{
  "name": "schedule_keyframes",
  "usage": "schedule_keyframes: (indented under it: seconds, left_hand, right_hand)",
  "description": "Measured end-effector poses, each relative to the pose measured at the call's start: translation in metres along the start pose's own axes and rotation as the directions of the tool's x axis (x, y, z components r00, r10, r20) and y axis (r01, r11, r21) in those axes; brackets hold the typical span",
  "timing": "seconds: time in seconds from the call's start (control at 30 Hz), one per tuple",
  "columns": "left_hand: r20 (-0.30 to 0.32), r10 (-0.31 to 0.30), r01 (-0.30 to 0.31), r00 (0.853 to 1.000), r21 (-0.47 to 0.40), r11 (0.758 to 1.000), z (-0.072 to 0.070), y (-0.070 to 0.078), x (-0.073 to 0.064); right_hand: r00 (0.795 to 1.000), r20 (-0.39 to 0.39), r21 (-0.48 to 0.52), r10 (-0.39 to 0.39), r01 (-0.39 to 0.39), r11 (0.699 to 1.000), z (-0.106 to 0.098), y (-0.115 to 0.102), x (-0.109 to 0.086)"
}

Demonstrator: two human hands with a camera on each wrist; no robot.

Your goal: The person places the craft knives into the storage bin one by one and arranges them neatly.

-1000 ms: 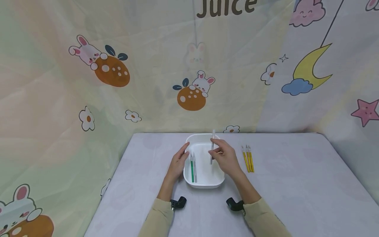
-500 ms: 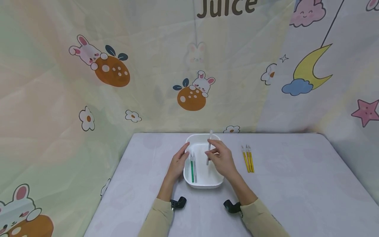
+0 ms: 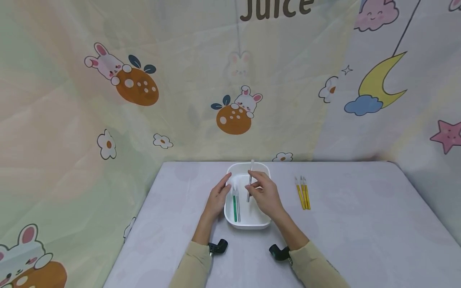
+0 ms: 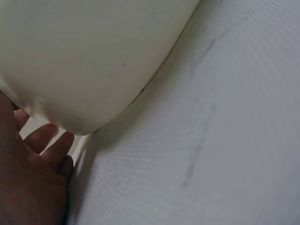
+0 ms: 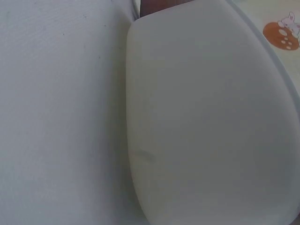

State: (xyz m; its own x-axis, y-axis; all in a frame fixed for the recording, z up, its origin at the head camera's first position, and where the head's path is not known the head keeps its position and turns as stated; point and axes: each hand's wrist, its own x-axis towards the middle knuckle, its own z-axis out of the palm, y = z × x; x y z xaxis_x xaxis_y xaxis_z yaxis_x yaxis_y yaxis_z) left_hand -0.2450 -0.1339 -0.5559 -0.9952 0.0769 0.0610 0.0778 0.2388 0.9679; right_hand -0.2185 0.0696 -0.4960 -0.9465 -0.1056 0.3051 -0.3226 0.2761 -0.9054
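Observation:
A white rectangular tray (image 3: 252, 225) with rounded corners stands on the table; its outer wall (image 5: 206, 112) fills much of the right wrist view. My left hand (image 3: 215, 199) holds its left side, thumb and forefinger at the rim, other fingers (image 4: 58, 147) bent against the outer wall. Over the tray, my right hand (image 3: 266, 195) pinches a slim silver pen-like stick (image 3: 249, 193) with a pale tip, held nearly upright. A green pale-tipped stick (image 3: 235, 209) and a silver one (image 3: 239, 210) lie side by side in the tray's left part. The right wrist view does not show the pinch.
Right of the tray lie three yellow sticks (image 3: 303, 195) with pale tips, close together on the white-covered table (image 3: 360, 224). A printed cloth backdrop (image 3: 187, 80) rises behind the table's back edge.
My right hand has moved left over the tray with the silver stick, toward the two sticks lying there. The left hand has stayed at the tray's side.

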Motion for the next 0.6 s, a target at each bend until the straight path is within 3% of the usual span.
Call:
schedule_keyframes:
  seconds: [0.33,0.6]
  left_hand:
    - [0.003,0.005,-0.005,1.000,-0.004,1.000,0.000,-0.002,0.001]
    - [0.014,0.024,-0.023,1.000,-0.055,0.998,0.000,0.000,0.002]
  right_hand:
    - [1.000,-0.001,0.042,0.003,-0.003,0.999,0.008,0.001,0.001]
    - [1.000,0.003,0.025,-0.021,0.021,0.999,0.013,0.005,0.002]
